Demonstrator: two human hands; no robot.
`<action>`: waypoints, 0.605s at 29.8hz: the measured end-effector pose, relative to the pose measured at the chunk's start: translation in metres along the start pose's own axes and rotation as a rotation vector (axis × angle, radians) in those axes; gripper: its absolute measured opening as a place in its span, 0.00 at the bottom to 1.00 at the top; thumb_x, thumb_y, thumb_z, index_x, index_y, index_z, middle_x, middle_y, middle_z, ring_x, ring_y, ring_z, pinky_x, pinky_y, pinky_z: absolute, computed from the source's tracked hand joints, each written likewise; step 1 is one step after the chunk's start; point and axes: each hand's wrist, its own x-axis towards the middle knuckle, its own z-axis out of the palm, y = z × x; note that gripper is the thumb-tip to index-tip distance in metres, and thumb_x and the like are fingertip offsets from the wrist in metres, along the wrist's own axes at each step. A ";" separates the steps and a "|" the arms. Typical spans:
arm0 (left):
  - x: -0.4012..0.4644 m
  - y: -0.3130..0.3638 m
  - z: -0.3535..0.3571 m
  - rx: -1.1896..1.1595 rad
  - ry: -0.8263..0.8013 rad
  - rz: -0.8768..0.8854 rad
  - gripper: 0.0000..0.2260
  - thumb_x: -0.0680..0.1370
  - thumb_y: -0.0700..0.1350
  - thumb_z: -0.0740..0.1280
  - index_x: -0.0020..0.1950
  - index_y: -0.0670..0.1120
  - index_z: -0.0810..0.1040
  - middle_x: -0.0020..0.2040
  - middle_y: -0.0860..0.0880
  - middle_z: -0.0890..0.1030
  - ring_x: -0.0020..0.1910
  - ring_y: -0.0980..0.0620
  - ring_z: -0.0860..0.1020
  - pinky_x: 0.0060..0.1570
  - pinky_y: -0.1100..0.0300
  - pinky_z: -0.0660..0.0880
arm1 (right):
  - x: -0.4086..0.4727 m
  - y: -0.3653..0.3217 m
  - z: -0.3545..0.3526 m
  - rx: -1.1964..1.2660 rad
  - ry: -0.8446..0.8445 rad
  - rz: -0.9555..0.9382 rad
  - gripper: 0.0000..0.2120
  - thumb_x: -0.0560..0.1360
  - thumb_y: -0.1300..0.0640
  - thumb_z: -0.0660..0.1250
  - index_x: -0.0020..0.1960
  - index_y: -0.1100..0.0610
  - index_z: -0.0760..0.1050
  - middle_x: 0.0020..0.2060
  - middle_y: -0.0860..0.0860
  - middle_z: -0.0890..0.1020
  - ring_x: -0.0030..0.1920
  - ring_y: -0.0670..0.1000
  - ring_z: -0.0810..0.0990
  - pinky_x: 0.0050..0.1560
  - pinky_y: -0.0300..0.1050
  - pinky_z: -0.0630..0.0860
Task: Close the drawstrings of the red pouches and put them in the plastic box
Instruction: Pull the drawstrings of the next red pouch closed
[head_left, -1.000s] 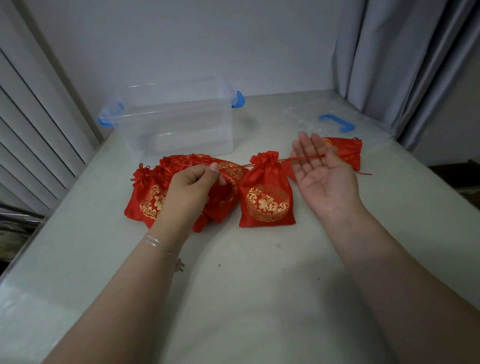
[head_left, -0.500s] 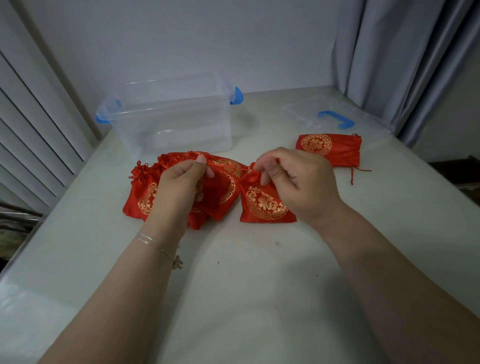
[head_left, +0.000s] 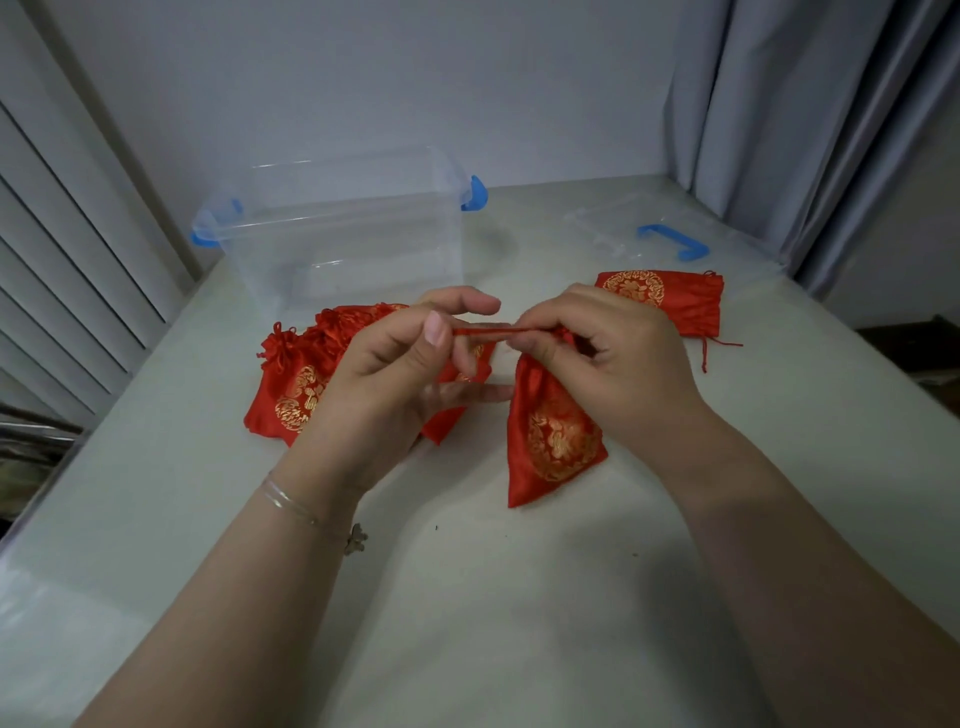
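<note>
At centre frame, the left hand (head_left: 395, 364) and right hand (head_left: 608, 353) pinch a red cord (head_left: 480, 331) taut above a pouch (head_left: 556, 431); the clear plastic box (head_left: 343, 234) stands behind, upper centre-left.

Red pouches (head_left: 558, 441) w/ gold motifs, clear box (head_left: 343, 234) w/ blue clips

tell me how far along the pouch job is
Done: a pile of cinched pouches lies by the still-empty plastic box. In hand: left hand and right hand pull the drawstring of one pouch. Left: one open pouch, then boxing all.
</note>
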 end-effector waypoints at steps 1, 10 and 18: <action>0.000 0.001 -0.001 -0.019 0.004 0.002 0.13 0.74 0.54 0.69 0.42 0.44 0.79 0.61 0.42 0.72 0.61 0.39 0.72 0.52 0.42 0.77 | 0.000 -0.001 -0.002 0.091 -0.010 0.058 0.05 0.74 0.53 0.69 0.44 0.53 0.81 0.34 0.42 0.78 0.35 0.43 0.76 0.36 0.44 0.73; 0.004 -0.042 0.013 0.215 0.205 -0.226 0.18 0.70 0.40 0.73 0.58 0.42 0.75 0.56 0.40 0.79 0.57 0.42 0.79 0.59 0.45 0.76 | -0.003 0.008 0.016 0.529 -0.215 0.514 0.05 0.75 0.59 0.69 0.41 0.59 0.79 0.35 0.51 0.84 0.38 0.46 0.81 0.44 0.48 0.78; 0.010 -0.059 0.003 0.757 0.240 -0.051 0.09 0.73 0.41 0.70 0.51 0.43 0.77 0.48 0.49 0.79 0.50 0.53 0.77 0.54 0.54 0.74 | -0.010 0.009 0.037 0.605 -0.218 0.565 0.01 0.72 0.59 0.71 0.42 0.55 0.81 0.39 0.49 0.81 0.37 0.40 0.78 0.41 0.34 0.70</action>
